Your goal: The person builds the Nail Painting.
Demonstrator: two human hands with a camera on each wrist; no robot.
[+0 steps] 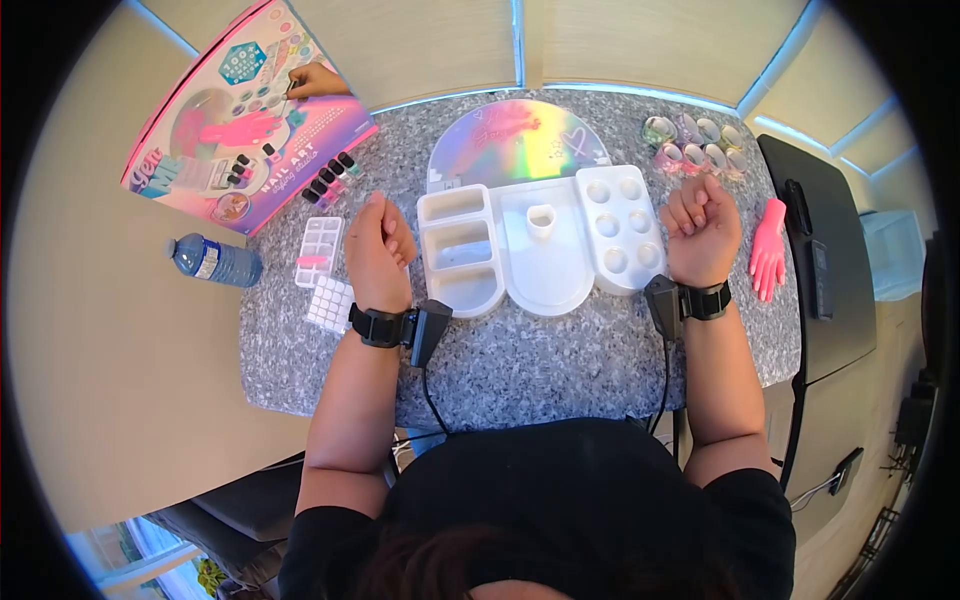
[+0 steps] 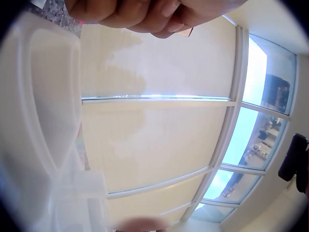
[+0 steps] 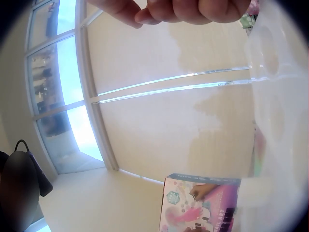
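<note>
A person is sitting at a speckled grey table (image 1: pixel 540 370), with both forearms reaching over its near edge. A white tray (image 1: pixel 546 275) is lying at the middle of the table, its three deep compartments facing the left edge and its six round wells facing the right. Behind it, a shiny rounded panel (image 1: pixel 520 140) is rising near the far edge. The left hand (image 1: pixel 378 250) is hanging just beside the compartments, its fingers loosely curling and pinching nothing visible; the right hand (image 1: pixel 703 230) is hanging just beside the wells, its fingers also bending loosely inward and gripping nothing visible. Toward the far left corner, a nail art box (image 1: pixel 240 130) is standing with black-capped bottles (image 1: pixel 325 185) in front. Nearer the left edge, a divided case (image 1: pixel 320 240) is holding a pink strip (image 1: pixel 312 261), a white grid (image 1: pixel 331 303) is lying just beside it, and a water bottle (image 1: pixel 215 260) is sitting by the edge. Toward the far right corner, small round tubs (image 1: pixel 714 158) are clustering, while a pink model hand (image 1: pixel 768 255) is lying along the right edge.
</note>
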